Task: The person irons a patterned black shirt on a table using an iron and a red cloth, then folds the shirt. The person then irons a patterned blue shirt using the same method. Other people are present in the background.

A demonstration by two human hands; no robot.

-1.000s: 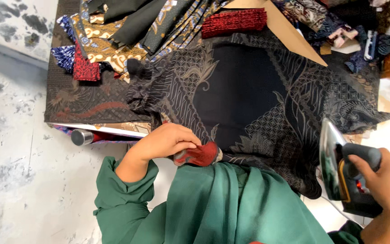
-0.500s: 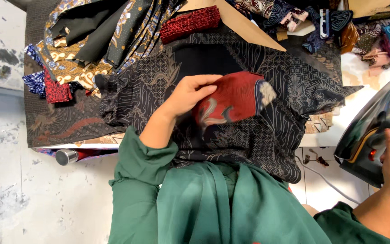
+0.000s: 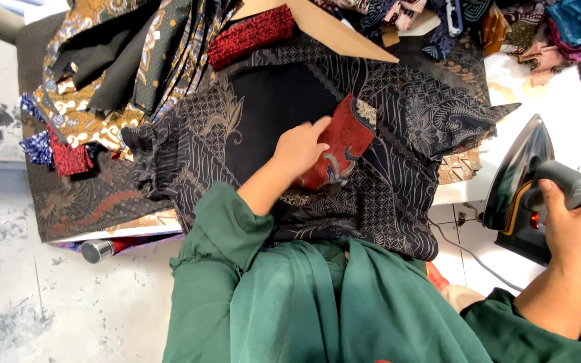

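L hand [image 3: 298, 149] lies flat on the red patterned fabric piece [image 3: 341, 140], fingers [image 3: 319, 126] spread, pressing rather than gripping; the piece sits on the black batik garment [image 3: 263, 107] laid over the table [image 3: 553, 107]. R hand [image 3: 576, 222] is wrapped tight round the handle of the black iron [image 3: 520, 181], held tilted off the table's edge, away from the cloth. To do this well: smooth the red piece w/ the palm, edges square to the black panel, no creases under. Keep L fingers clear of the soleplate & mind the cord [image 3: 465, 250].
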